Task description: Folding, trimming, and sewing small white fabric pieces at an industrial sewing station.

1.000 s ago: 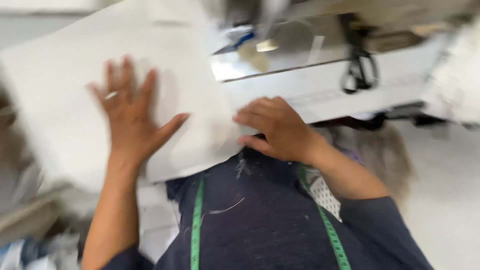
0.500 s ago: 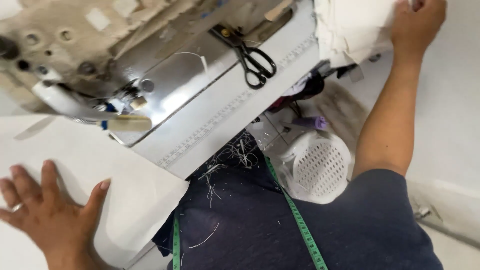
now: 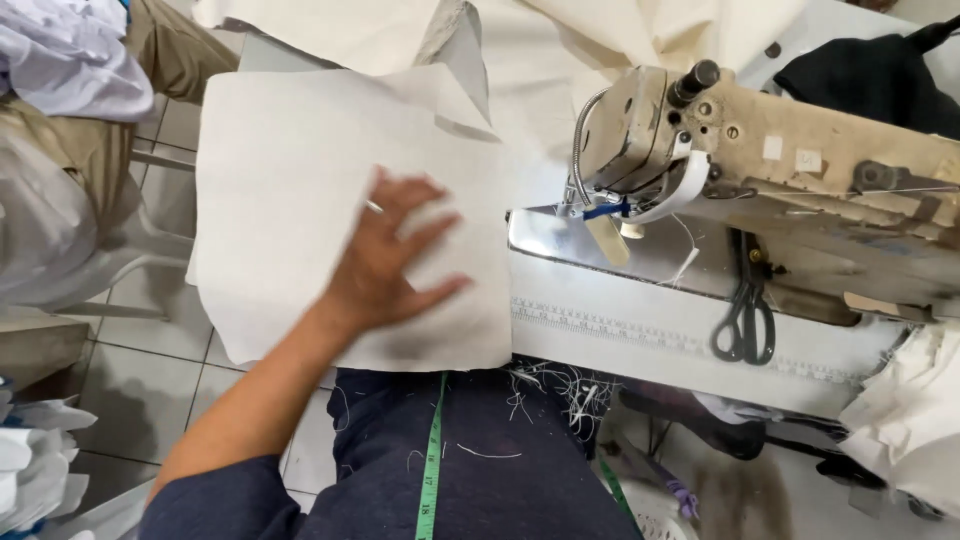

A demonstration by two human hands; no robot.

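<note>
A: What is the left hand (image 3: pixel 385 262) doing?

B: It lies flat on the off-white fabric panel (image 3: pixel 300 190), palm down, fingers (image 3: pixel 432 236) spread apart and pressing on the cloth, clamped on nothing. A ring shows on 1 finger. The right hand is out of view, so its state cannot be told.

A: Where does the panel sit?

B: Under and beyond the fingertips, left of the sewing machine (image 3: pixel 760 170). Its near edge hangs over the person's dark lap just below the heel of the hand, and 1 corner past the fingertips is folded over.

A: Which step does this look like?

B: I'd judge smoothing and squaring the panel on the table. The next move likely calls for sliding the cloth toward the presser foot (image 3: pixel 608 232), which stands to the thumb side of the hand, keeping the edge flat.

A: And its long axis?

B: Roughly square, so hard to call; its sides run slightly tilted against the machine bed.

A: Anything else nearby?

B: Black scissors (image 3: pixel 745 320) lie on the bed well beyond the thumb, and a green tape measure (image 3: pixel 432 460) hangs down the torso.
</note>
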